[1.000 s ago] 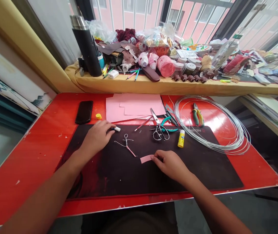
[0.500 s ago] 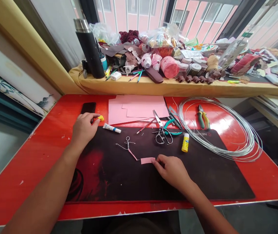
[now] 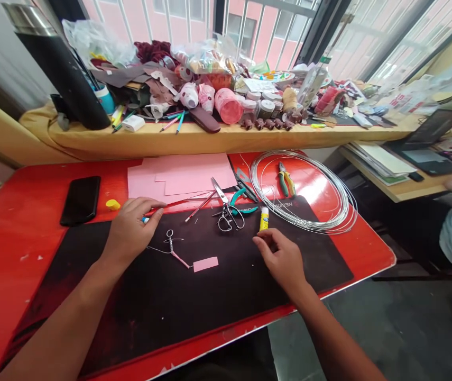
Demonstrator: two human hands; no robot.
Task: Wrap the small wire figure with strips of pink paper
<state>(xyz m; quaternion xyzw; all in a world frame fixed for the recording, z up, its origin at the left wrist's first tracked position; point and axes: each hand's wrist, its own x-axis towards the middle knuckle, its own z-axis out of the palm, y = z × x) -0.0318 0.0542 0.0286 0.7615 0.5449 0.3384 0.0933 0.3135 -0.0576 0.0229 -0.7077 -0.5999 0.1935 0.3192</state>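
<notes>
Around a silver wire figure point(image 3: 171, 244), the left hand point(image 3: 137, 218) is partly covering a blue-and-white tube point(image 3: 145, 219) at ten o'clock, grip unclear; pink paper point(image 3: 205, 264) is lying at four; the right hand point(image 3: 281, 256), fingers narrow, grip unclear, is nearing three, by a yellow glue stick point(image 3: 264, 218).

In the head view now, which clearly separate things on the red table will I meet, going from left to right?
Phone, yellow cap, wire figure, pink strip, glue stick, yellow-green pliers.
</notes>
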